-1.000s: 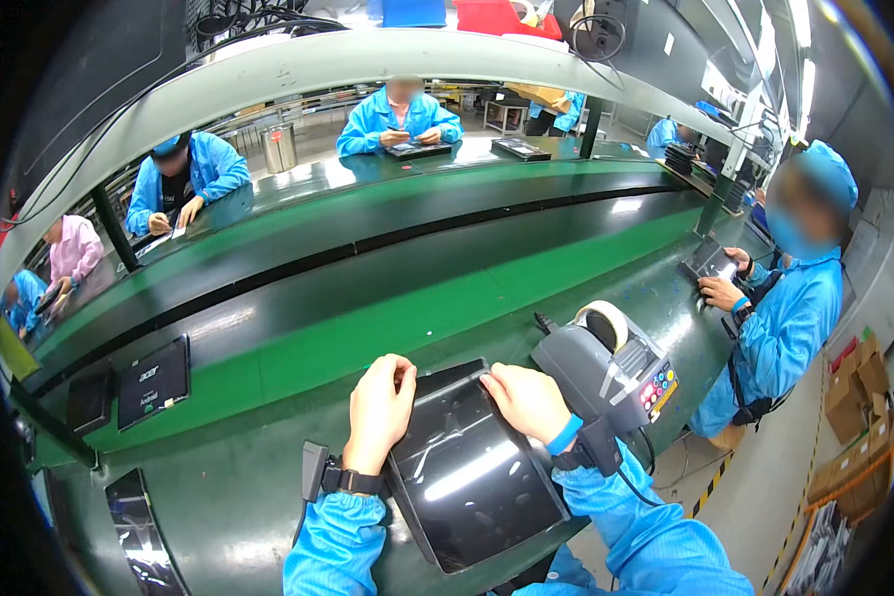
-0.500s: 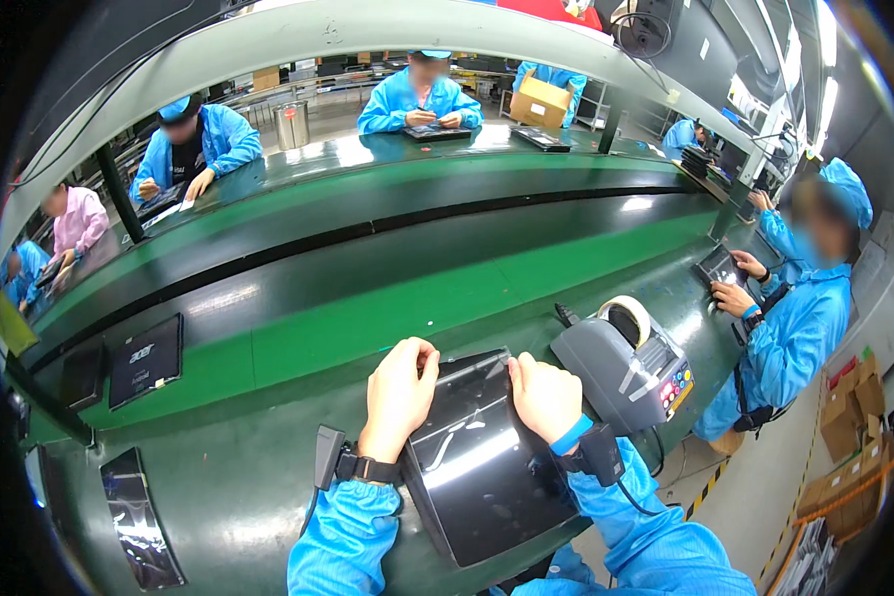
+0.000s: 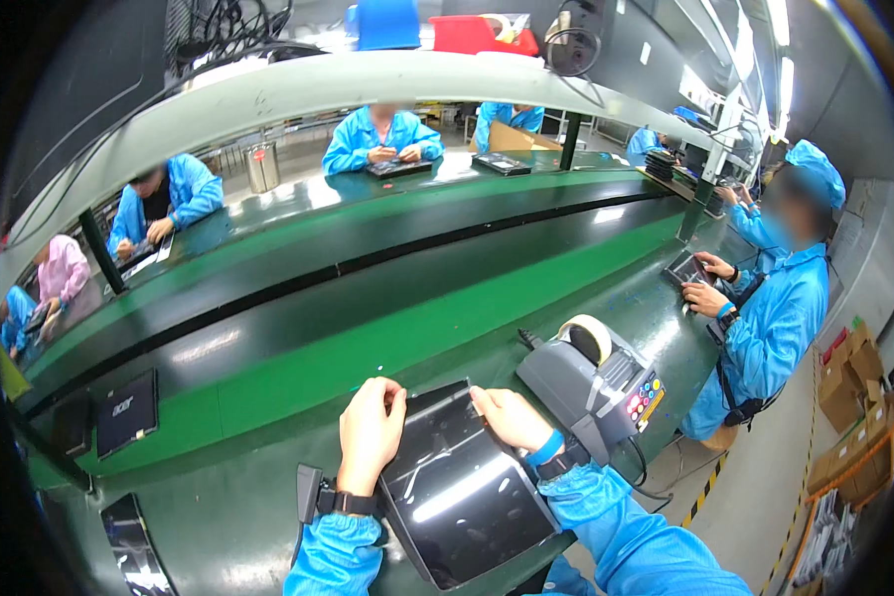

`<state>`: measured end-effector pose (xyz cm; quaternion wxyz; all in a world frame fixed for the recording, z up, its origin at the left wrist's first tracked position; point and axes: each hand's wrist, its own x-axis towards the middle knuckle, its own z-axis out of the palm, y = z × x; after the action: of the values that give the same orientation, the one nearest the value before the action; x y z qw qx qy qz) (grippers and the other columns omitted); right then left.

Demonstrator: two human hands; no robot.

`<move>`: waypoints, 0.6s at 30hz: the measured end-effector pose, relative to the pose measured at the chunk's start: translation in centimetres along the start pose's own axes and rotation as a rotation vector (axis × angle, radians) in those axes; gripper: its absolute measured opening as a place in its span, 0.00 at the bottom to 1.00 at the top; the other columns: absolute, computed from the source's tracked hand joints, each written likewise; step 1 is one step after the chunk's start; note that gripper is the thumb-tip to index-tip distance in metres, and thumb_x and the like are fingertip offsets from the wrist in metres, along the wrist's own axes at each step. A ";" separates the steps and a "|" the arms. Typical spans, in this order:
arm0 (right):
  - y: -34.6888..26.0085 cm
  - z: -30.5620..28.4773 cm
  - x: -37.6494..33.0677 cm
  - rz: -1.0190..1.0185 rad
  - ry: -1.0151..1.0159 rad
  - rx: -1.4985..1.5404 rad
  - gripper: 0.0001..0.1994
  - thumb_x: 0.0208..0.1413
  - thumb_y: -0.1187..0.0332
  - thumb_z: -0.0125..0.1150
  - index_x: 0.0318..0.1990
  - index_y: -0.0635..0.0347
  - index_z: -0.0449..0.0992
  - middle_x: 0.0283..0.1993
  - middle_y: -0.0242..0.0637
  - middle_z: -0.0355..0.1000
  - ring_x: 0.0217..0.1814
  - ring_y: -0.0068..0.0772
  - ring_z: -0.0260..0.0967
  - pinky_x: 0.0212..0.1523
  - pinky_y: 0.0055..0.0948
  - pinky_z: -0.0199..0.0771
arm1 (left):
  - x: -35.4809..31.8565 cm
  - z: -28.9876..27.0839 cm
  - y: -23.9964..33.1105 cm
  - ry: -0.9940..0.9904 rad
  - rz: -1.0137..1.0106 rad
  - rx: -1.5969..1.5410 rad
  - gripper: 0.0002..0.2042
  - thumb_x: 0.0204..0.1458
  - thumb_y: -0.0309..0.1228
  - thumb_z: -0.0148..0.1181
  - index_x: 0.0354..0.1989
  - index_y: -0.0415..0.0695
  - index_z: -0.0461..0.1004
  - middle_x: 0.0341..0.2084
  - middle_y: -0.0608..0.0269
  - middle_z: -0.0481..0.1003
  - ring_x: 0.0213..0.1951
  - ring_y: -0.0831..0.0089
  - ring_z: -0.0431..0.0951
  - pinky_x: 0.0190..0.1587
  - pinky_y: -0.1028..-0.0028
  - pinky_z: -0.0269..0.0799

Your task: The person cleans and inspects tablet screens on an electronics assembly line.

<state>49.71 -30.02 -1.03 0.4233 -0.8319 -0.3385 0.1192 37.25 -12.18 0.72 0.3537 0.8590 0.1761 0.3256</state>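
Note:
A black glossy screen panel (image 3: 472,497) lies tilted on the green bench in front of me, with bright lamp reflections across it. My left hand (image 3: 371,427) is at its far left corner, thumb and fingers pinched together; what they hold, if anything, is too small to make out. At the far right corner of the panel, my right hand (image 3: 517,419) is also closed in a pinch, its fingertips touching the edge. Whether a thin film is between those fingers cannot be told. Each wrist wears a black strap with a small box.
A grey tape dispenser (image 3: 591,382) with a roll of tape stands right of the panel. Another dark panel (image 3: 134,546) lies at the near left, and a black screen lid (image 3: 127,412) beyond it. A co-worker (image 3: 775,268) handles a device on the right; others sit across the bench.
The view has tilted upward and shifted right, so the bench things sit farther left. Both hands stay pinched at the panel's far corners, with little movement against it.

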 end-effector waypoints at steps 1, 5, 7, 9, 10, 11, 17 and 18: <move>0.7 0.1 0.0 0.024 -0.024 0.057 0.23 0.64 0.53 0.42 0.28 0.65 0.72 0.24 0.50 0.69 0.29 0.52 0.68 0.33 0.41 0.67 | -0.1 0.0 0.1 -0.004 -0.008 0.010 0.07 0.52 0.30 0.58 0.31 0.40 0.73 0.27 0.56 0.75 0.32 0.63 0.78 0.37 0.69 0.72; 2.7 0.6 -0.2 0.174 -0.142 0.285 0.29 0.64 0.47 0.42 0.28 0.68 0.72 0.23 0.37 0.70 0.29 0.31 0.66 0.35 0.34 0.66 | -0.4 0.3 0.5 -0.009 -0.032 0.013 0.06 0.52 0.30 0.58 0.31 0.39 0.73 0.27 0.55 0.76 0.32 0.64 0.78 0.37 0.70 0.72; 0.5 -0.8 -0.9 0.304 -0.291 0.419 0.30 0.63 0.44 0.44 0.30 0.70 0.73 0.27 0.29 0.68 0.33 0.20 0.60 0.37 0.28 0.64 | -0.4 0.3 0.3 -0.020 -0.091 -0.018 0.07 0.54 0.30 0.58 0.32 0.38 0.73 0.27 0.55 0.76 0.32 0.67 0.78 0.38 0.70 0.72; 1.7 -0.1 -0.8 0.159 -0.266 0.425 0.29 0.63 0.45 0.46 0.31 0.69 0.73 0.27 0.29 0.68 0.33 0.19 0.58 0.37 0.27 0.64 | -0.2 0.6 -0.7 0.034 -0.073 -0.029 0.08 0.54 0.31 0.57 0.33 0.38 0.73 0.28 0.54 0.76 0.33 0.64 0.78 0.38 0.69 0.72; 2.2 0.4 -0.9 0.025 -0.228 0.428 0.27 0.62 0.47 0.48 0.32 0.69 0.73 0.27 0.28 0.67 0.33 0.19 0.57 0.36 0.26 0.63 | -0.3 0.6 -1.4 0.079 -0.051 -0.050 0.09 0.55 0.33 0.56 0.33 0.39 0.73 0.28 0.53 0.76 0.33 0.61 0.78 0.38 0.67 0.73; 1.6 -0.3 -0.8 0.037 -0.269 0.321 0.24 0.62 0.50 0.51 0.33 0.69 0.74 0.28 0.26 0.66 0.35 0.17 0.56 0.36 0.25 0.63 | -0.3 0.3 -1.5 0.102 -0.033 -0.084 0.10 0.56 0.33 0.55 0.34 0.37 0.73 0.29 0.51 0.75 0.34 0.59 0.78 0.39 0.67 0.72; 0.7 -1.2 -0.7 0.130 -0.216 0.928 0.15 0.62 0.57 0.55 0.40 0.63 0.74 0.34 0.22 0.69 0.34 0.13 0.61 0.36 0.19 0.65 | 0.7 -4.3 0.2 0.157 -0.081 -0.382 0.08 0.60 0.31 0.51 0.37 0.38 0.71 0.32 0.62 0.75 0.38 0.76 0.75 0.43 0.74 0.70; -0.1 -1.6 -0.9 0.138 -0.182 0.928 0.15 0.62 0.56 0.54 0.37 0.61 0.74 0.32 0.22 0.68 0.33 0.14 0.61 0.35 0.20 0.65 | 0.3 -5.6 -0.1 0.173 -0.101 -0.362 0.08 0.61 0.31 0.50 0.37 0.38 0.71 0.32 0.62 0.75 0.38 0.77 0.74 0.43 0.76 0.70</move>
<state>49.81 -31.55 -0.09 0.7097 -0.5618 -0.2292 0.3580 33.57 -9.18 3.80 0.5018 0.7403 0.1873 0.4063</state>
